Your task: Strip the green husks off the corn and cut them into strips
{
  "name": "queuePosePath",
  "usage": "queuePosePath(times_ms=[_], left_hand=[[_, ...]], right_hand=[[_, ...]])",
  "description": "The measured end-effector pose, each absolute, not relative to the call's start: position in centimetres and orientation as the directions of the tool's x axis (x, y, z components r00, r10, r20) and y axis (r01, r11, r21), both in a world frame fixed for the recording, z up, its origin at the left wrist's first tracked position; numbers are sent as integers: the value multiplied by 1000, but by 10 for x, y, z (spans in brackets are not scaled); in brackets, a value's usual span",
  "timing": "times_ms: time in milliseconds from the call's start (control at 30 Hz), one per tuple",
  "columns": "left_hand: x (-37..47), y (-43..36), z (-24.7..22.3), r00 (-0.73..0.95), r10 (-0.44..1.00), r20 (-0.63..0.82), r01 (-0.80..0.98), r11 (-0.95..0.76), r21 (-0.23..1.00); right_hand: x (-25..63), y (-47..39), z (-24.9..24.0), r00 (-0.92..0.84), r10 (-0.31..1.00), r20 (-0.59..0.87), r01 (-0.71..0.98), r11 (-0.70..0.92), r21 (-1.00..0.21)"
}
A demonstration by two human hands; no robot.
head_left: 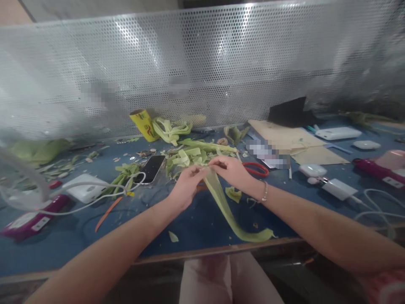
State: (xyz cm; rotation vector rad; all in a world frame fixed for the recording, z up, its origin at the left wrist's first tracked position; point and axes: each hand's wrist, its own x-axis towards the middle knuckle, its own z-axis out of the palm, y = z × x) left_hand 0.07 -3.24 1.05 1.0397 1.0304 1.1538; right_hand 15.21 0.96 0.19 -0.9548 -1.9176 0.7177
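A long pale-green corn husk strip (pixel 223 202) hangs from my fingers and trails toward the table's front edge, its tip curling to the right. Both hands pinch its upper end and nearly meet there. My left hand (pixel 187 185) is closed on the strip from the left, and my right hand (pixel 232 171) is closed on it from the right. Just beyond the fingers lies a heap of torn green husk pieces (pixel 186 156). A small curled husk scrap (pixel 233 194) rests below my right wrist, and another scrap (pixel 173 237) is near the front edge.
Left of the heap lie a phone (pixel 152 169), a white cable (pixel 76 211) and a white box-like device (pixel 85 188). Behind stand a yellow can (pixel 144 125) and a perforated metal screen (pixel 202 63). Red-handled scissors (pixel 257 169), brown paper (pixel 281 137) and a white charger (pixel 340 188) lie right.
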Motion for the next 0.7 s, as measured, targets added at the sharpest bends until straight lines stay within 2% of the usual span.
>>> queuePosePath(times_ms=[100,233,367,533,700], left_hand=[[0,-30,5,92,995,-42,-84,49,995],[-5,-25,-3,18,993,121,99,-122,988],[-7,-23,-3,25,970,243,217,-242,946],[-7,-26,3,104,945,309,371,-325,870],[-9,-25,6,126,936,329,404,-351,845]], right_hand=[[151,3,3,-328,806,493,356,589,-726],[148,0,1,-360,777,516,458,629,-628],[145,0,-5,-431,708,559,434,706,-560],[144,2,-8,-483,686,544,381,724,-575],[143,0,-7,-479,705,522,328,696,-639]])
